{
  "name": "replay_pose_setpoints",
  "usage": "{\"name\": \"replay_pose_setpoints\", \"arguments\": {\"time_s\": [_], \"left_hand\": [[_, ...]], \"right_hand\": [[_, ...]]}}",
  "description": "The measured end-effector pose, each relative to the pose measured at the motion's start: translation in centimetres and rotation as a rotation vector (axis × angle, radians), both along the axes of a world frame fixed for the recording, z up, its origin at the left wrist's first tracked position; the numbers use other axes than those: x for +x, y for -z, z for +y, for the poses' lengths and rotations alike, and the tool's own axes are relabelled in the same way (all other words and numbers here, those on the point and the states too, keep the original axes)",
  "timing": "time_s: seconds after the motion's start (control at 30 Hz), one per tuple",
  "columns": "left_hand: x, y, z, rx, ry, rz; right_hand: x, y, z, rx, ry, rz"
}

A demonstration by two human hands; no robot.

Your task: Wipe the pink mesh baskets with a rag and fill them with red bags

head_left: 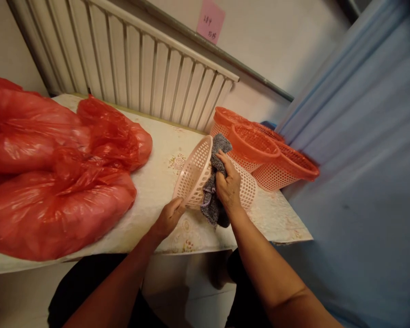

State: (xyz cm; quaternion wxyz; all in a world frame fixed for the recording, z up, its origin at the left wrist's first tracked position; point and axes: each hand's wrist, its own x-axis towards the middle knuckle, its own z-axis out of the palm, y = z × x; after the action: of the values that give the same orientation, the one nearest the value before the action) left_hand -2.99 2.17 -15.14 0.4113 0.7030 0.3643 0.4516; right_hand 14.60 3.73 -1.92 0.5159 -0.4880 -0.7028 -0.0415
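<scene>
A pale pink perforated plastic basket (248, 184) lies tipped over near the table's front edge, its mouth facing left. My left hand (171, 216) grips the lower part of its rim, fingers partly hidden behind it. Across the basket's outer side, my right hand (228, 184) presses a dark grey speckled cloth (220, 148), its fingers closed on the fabric. One end of the cloth hangs below the hand, by a black patch that I cannot make out.
Full red plastic bags (54, 209) cover the left of the flower-patterned table (164, 136). Several baskets lined with red bags (256, 141) stand behind at the right. A radiator (150, 68) runs along the wall, and a blue curtain (362, 182) hangs at the right.
</scene>
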Motion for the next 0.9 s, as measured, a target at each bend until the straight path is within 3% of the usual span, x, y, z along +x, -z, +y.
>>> {"name": "replay_pose_setpoints", "arguments": {"time_s": [0.23,0.5,0.6,0.73,0.9], "left_hand": [[-0.2,-0.2,-1.0,0.025,0.015,-0.016],[0.1,0.6,-0.8,0.032,0.018,-0.056],[0.1,0.6,-0.7,0.026,0.008,-0.064],[0.1,0.3,-0.7,-0.012,0.023,-0.076],[0.1,0.2,-0.8,-0.010,0.040,-0.087]], "right_hand": [[-1.5,-0.3,-1.5,0.011,0.038,-0.038],[-4.1,5.0,-5.4,0.101,0.082,-0.274],[-2.9,5.6,-5.1,0.112,0.076,-0.315],[0.4,5.1,-4.4,0.121,0.096,-0.261],[6.3,6.0,-5.1,0.054,0.280,-0.192]]}}
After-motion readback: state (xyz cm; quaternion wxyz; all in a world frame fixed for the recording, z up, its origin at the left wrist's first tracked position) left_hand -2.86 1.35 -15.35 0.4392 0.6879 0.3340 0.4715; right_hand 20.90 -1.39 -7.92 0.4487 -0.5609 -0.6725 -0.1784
